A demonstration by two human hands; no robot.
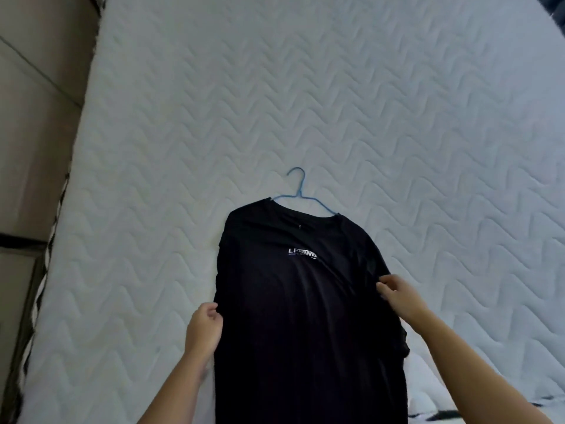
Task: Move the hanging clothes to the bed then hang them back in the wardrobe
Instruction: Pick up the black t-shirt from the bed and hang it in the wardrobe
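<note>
Beige panels run down the far-left edge of the view, too blurred to say what they belong to. Beside them the bed, a bare white mattress quilted in a wavy pattern, fills most of the frame. Its left side wall shows only as a dark-and-light striped strip.

On the near half of the mattress, the person's left hand has its fingers curled in and grasping the left edge of a black T-shirt. The fingertips are lost against the dark cloth.

The shirt lies front side up on the bed, its long axis running near to far, collar toward the far end and slightly left of centre. Its hem is cut off by the bottom of the frame. Folds and sleeves are hard to make out in the black fabric, and the small white lettering on the chest is too blurred to read with certainty.

A blue wire hanger sits in the collar. Only its hook and the tops of its shoulders show, and the rest is hidden inside the shirt. The hook points to the far end of the bed and curls left.

At the shirt's right edge, near the sleeve, the right hand pinches the cloth between thumb and fingers. Both forearms enter from the bottom of the frame and are bare.
</note>
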